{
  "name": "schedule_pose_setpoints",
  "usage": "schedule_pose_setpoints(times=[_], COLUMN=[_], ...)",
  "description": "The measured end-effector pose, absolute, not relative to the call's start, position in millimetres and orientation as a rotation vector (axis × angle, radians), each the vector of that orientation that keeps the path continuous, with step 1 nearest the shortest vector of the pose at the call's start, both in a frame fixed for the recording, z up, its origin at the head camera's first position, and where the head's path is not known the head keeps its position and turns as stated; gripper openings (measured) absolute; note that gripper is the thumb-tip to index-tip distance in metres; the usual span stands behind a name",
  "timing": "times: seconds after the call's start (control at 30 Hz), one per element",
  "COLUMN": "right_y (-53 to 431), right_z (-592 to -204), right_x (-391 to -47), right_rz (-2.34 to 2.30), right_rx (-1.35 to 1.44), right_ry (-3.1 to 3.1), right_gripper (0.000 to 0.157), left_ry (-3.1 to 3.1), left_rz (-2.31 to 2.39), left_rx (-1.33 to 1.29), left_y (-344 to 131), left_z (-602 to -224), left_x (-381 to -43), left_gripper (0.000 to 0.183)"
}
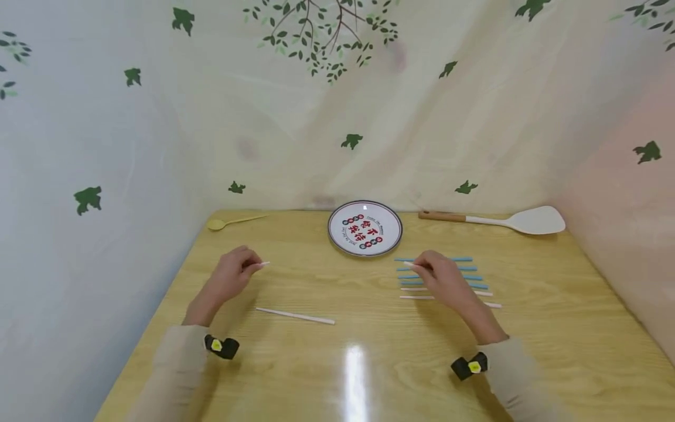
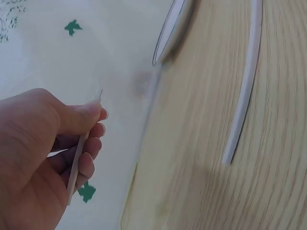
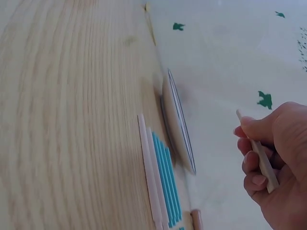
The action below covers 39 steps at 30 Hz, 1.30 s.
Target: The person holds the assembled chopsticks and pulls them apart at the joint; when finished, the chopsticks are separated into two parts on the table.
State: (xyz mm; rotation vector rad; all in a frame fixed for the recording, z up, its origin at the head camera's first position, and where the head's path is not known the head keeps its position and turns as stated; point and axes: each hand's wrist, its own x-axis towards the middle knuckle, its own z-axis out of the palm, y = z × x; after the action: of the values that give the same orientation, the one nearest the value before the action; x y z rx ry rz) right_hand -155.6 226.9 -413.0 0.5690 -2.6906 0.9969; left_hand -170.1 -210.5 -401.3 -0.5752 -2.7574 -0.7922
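My left hand (image 1: 232, 275) is raised over the left of the table, pinching a short white chopstick piece (image 2: 78, 167) between thumb and fingers; its thin tip shows beyond the thumb. Over the right side, my right hand (image 1: 442, 279) pinches another short white chopstick piece (image 3: 265, 165), which lies along the curled fingers toward the palm. Beneath the right hand is a row of several blue chopsticks (image 1: 469, 277) and two white chopsticks (image 1: 411, 297), partly hidden by it. A single white chopstick (image 1: 295, 315) lies on the table to the right of and nearer than the left hand.
A white plate (image 1: 390, 225) with red characters stands at the table's back middle. At the back left lies a yellow spoon (image 1: 217, 224). A white spatula (image 1: 538, 221) with a wooden grip lies at the back right. Printed cloth walls (image 1: 295, 158) enclose the table (image 1: 295, 375).
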Motion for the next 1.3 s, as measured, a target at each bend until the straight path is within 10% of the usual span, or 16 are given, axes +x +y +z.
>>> schedule_pose_setpoints(times=[1.3], right_y=[356], right_z=[-440], right_x=[-90], right_rz=[0.995], right_rx=[0.352], right_ry=[-3.012], right_gripper=[0.008], left_ry=[-2.783], left_rz=[-0.756], left_rx=[-0.983], left_y=[80], left_z=[-452], left_x=[-124], left_gripper=[0.013])
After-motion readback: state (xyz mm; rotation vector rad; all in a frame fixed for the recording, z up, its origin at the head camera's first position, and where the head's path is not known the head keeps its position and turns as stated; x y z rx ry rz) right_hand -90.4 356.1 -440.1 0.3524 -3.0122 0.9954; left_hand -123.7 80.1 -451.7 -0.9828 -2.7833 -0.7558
